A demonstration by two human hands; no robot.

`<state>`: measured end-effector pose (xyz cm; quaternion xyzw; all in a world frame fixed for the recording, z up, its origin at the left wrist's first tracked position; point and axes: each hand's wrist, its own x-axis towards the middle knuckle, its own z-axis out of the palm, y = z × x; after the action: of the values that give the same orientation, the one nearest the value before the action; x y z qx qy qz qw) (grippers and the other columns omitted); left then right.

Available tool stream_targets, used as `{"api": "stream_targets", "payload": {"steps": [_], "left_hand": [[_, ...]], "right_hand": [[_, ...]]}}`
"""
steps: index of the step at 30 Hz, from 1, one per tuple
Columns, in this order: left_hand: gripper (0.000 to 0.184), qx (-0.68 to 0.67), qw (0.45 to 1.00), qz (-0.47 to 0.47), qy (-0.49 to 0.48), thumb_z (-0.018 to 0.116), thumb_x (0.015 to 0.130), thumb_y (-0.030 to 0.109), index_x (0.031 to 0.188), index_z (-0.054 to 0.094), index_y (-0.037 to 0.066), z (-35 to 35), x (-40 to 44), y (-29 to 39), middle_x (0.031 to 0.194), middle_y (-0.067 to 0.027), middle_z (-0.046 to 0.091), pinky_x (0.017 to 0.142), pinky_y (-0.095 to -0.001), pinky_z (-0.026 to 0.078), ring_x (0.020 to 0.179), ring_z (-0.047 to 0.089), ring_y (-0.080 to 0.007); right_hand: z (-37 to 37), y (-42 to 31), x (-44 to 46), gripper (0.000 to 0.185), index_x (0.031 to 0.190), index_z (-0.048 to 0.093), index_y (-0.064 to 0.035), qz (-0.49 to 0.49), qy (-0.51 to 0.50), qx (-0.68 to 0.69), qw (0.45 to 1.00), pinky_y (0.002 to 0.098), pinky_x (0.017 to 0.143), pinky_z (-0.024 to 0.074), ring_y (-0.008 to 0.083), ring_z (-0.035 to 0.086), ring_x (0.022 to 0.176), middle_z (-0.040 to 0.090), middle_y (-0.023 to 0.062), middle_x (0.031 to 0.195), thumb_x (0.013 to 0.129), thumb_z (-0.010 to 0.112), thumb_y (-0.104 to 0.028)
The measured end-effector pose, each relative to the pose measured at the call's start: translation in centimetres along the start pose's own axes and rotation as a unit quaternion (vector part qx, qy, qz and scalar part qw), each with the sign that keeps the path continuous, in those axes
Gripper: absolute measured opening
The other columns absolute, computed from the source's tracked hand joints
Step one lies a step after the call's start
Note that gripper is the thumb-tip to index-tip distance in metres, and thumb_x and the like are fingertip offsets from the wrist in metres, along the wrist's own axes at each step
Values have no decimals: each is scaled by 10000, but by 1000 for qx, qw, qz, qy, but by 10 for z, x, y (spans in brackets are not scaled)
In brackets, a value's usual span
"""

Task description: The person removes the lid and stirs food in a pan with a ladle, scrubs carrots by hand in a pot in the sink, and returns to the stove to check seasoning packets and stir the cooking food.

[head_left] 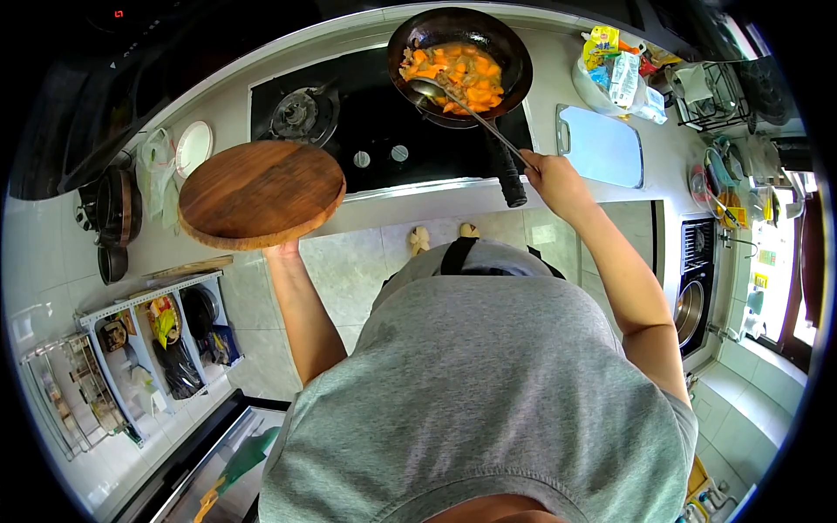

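Note:
A round wooden lid [261,192] is held up by my left hand [282,249], gripping it at its near edge, left of the stove front; most of the fingers are hidden beneath it. My right hand [551,179] is closed round the handle of a metal ladle [427,87]. The ladle's bowl rests among orange pieces and browned bits of food [466,74] in a dark wok [514,52]. This wok sits on the right side of the black stove [375,131], its handle [507,174] pointing towards me, beside the ladle's handle.
Left of the wok is a bare burner [303,113]. A white plate [194,148] lies behind the lid. On the right are a pale cutting board [600,146], a bowl of packets [615,83], a dish rack [717,96] and the sink [691,312]. A shelf unit [161,349] stands at lower left.

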<state>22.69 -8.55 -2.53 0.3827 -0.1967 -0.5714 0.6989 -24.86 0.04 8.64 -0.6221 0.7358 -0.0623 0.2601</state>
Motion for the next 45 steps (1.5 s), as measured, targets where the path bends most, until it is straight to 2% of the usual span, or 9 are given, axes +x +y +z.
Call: {"api": "stream_targets", "payload": {"steps": [9, 13, 19, 26, 29, 34, 37, 41, 45], "left_hand": [[387, 2, 1000, 9, 14, 609, 947, 181, 1286, 529, 11, -4, -6, 1, 1275, -136, 579, 969, -433, 506, 1132, 576, -287], [385, 6, 1000, 13, 16, 610, 947, 179, 1284, 530, 10, -1, -9, 0, 1273, -135, 581, 968, -431, 506, 1129, 577, -286], [382, 12, 1000, 15, 17, 610, 946, 177, 1281, 532, 10, 3, -5, -1, 1270, -135, 582, 966, -429, 507, 1126, 579, -285], [379, 17, 1000, 15, 17, 611, 945, 174, 1277, 534, 9, 3, -5, 1, 1266, -134, 584, 963, -427, 508, 1123, 581, -283], [377, 19, 1000, 15, 17, 611, 945, 173, 1276, 535, 9, 5, -3, -2, 1264, -134, 585, 962, -426, 508, 1121, 582, -282], [375, 30, 1000, 8, 4, 612, 944, 171, 1274, 537, 8, 15, 2, -2, 1261, -133, 586, 960, -425, 509, 1118, 583, -281], [373, 35, 999, 6, -1, 612, 944, 170, 1272, 538, 8, 21, 9, -5, 1260, -133, 587, 959, -424, 509, 1117, 584, -280], [371, 38, 999, 3, -3, 612, 944, 168, 1270, 539, 8, 18, 8, -3, 1258, -132, 588, 958, -422, 510, 1115, 585, -279], [370, 40, 999, 2, -1, 613, 943, 167, 1268, 540, 7, 15, 1, -3, 1256, -132, 589, 957, -421, 511, 1112, 586, -278]], "right_hand": [[-11, 27, 12, 446, 1339, 569, -231, -9, 87, -114, 990, 456, 708, 536, 350, 664, 764, 681, 165, 838, 900, 553, -156], [-8, 22, 41, 485, 1362, 548, -259, -15, 99, -171, 980, 454, 708, 537, 338, 665, 769, 681, 157, 817, 894, 533, -136], [4, 16, 80, 501, 1382, 527, -268, -54, 115, -150, 980, 453, 711, 538, 345, 665, 779, 681, 167, 846, 901, 507, -132], [-16, 25, 70, 509, 1385, 522, -288, -10, 55, -176, 983, 459, 756, 533, 344, 667, 820, 683, 171, 882, 901, 509, -131], [-26, 26, 61, 500, 1380, 526, -279, -3, 49, -148, 988, 462, 789, 528, 354, 661, 875, 688, 169, 918, 903, 520, -128], [-16, 16, 99, 454, 1350, 545, -233, -1, 134, -32, 990, 469, 834, 518, 377, 641, 952, 682, 178, 1009, 905, 551, -145], [-1, 18, 109, 452, 1350, 542, -228, 7, 119, 5, 993, 465, 848, 517, 377, 640, 956, 675, 185, 1036, 905, 561, -155], [-10, 47, 81, 437, 1337, 563, -222, -25, 74, -55, 995, 454, 847, 515, 372, 644, 950, 678, 193, 1003, 905, 569, -153], [-70, 37, 27, 408, 1291, 620, -226, 40, 59, -54, 996, 437, 808, 508, 350, 654, 915, 678, 203, 946, 892, 598, -145]]}}
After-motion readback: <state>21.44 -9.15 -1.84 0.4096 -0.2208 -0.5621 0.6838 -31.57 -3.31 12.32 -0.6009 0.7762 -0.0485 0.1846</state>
